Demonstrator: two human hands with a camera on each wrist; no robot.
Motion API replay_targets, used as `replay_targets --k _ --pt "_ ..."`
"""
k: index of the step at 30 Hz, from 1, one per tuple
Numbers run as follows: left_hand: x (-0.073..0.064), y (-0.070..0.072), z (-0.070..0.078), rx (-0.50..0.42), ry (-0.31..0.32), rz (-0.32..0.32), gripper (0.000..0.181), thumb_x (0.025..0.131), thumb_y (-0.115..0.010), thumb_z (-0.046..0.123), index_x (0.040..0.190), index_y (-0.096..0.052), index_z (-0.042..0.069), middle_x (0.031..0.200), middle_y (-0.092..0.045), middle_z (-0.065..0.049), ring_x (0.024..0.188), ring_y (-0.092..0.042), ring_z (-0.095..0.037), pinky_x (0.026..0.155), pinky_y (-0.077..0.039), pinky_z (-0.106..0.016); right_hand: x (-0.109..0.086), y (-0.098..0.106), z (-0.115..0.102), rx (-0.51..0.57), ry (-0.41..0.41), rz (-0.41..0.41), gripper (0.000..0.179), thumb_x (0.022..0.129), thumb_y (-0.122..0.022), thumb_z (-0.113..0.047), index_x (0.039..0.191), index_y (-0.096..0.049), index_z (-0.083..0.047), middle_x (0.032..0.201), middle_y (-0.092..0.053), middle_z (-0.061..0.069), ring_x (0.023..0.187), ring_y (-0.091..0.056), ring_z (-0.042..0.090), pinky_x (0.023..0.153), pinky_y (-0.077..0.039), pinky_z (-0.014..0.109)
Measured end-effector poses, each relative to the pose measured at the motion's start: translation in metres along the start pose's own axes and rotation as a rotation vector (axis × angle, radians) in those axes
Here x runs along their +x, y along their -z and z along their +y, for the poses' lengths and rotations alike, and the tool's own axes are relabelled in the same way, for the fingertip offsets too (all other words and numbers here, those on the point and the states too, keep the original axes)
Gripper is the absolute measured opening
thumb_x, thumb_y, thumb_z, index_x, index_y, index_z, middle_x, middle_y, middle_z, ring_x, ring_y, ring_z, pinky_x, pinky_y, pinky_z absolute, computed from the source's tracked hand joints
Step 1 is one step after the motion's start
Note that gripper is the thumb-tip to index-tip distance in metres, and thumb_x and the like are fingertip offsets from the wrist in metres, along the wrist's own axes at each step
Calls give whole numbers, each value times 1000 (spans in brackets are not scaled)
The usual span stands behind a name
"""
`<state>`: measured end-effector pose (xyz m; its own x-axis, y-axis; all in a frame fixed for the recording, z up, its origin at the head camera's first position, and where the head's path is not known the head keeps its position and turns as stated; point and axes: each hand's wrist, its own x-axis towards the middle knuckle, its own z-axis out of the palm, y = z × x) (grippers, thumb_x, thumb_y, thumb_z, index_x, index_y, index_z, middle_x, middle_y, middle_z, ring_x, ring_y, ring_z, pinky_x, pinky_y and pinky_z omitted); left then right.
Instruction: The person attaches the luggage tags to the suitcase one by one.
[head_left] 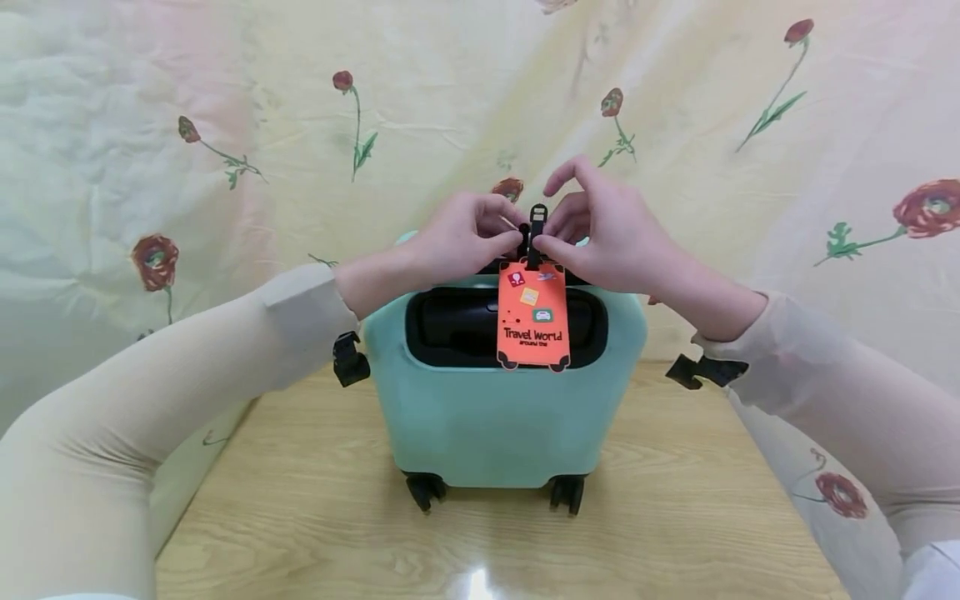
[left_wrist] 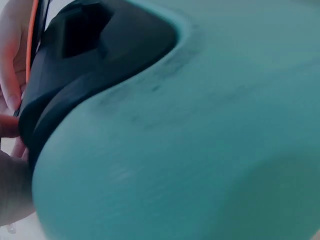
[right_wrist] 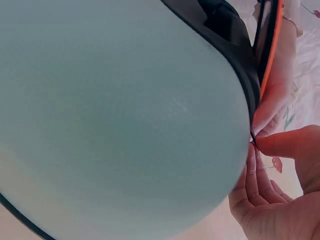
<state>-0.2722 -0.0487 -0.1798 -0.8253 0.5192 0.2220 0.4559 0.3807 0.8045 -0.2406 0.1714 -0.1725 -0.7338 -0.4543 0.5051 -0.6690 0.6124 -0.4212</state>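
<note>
An orange luggage tag (head_left: 533,317) printed "Travel World" hangs against the front of a mint-green suitcase (head_left: 495,425). Its black strap (head_left: 536,237) rises above it and ends in a small buckle. My right hand (head_left: 615,229) pinches the strap between thumb and fingers, with the index finger lifted away. On the other side, my left hand (head_left: 468,233) pinches a dark part of the strap near the suitcase's top. In the right wrist view, the thumb and fingers of my right hand (right_wrist: 280,200) meet at the thin black strap. The suitcase hides most of my left hand (left_wrist: 14,185) in the left wrist view.
The suitcase stands upright on its black wheels (head_left: 567,493) on a wood-grain table (head_left: 300,500). Behind it hangs a pale cloth (head_left: 450,100) with a red flower print. A black recessed panel (head_left: 457,325) lies behind the tag.
</note>
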Motion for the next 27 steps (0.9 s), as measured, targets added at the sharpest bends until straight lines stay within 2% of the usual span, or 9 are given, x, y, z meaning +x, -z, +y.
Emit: replay_targets --k 5,9,14,18,20,24,27 --pt "-2 -4 -3 5 -26 47 23 105 -69 15 124 -77 7 117 -81 -11 106 -77 -18 100 -60 -32 -2 -3 3 38 58 14 35 94 -77 -2 121 -55 -2 92 -79 13 75 -73 3 76 -58 13" --pt "-2 -5 -4 1 -39 71 19 104 -71 16 118 -80 8 115 -81 -9 105 -77 -17 99 -60 -31 -3 -5 4 25 60 34 30 94 -77 -3 119 -61 -3 92 -79 13 74 -74 3 76 -58 13" --pt "-2 -6 -5 -15 -41 85 19 102 -73 17 117 -82 8 114 -82 -9 107 -77 -17 99 -60 -30 -3 -6 4 -85 57 72 19 94 -76 -8 112 -72 -5 90 -81 9 74 -77 12 70 -54 11" --pt "-2 -3 -6 -59 -19 45 23 102 -74 15 121 -81 7 118 -81 -11 111 -75 -18 102 -59 -31 -2 -3 2 -206 120 129 11 94 -76 -11 103 -83 -9 86 -82 5 73 -78 16 66 -48 12" --pt "-2 -1 -6 -100 6 13 25 102 -73 16 124 -80 6 124 -79 -11 115 -74 -18 106 -57 -33 -1 -3 1 -258 177 156 11 93 -78 -10 100 -86 -10 85 -82 5 73 -79 16 66 -51 17" --pt "-1 2 -6 -160 52 -31 30 102 -73 19 130 -77 6 132 -76 -9 118 -75 -20 110 -56 -35 -2 -5 0 -309 302 180 9 92 -79 -3 98 -85 -4 88 -81 10 76 -79 21 71 -62 35" --pt "1 2 -6 -148 58 -35 30 102 -74 21 129 -78 8 130 -77 -7 116 -76 -19 108 -57 -33 -2 -7 -1 -299 321 158 7 93 -76 1 98 -80 1 93 -78 14 80 -78 25 77 -64 43"
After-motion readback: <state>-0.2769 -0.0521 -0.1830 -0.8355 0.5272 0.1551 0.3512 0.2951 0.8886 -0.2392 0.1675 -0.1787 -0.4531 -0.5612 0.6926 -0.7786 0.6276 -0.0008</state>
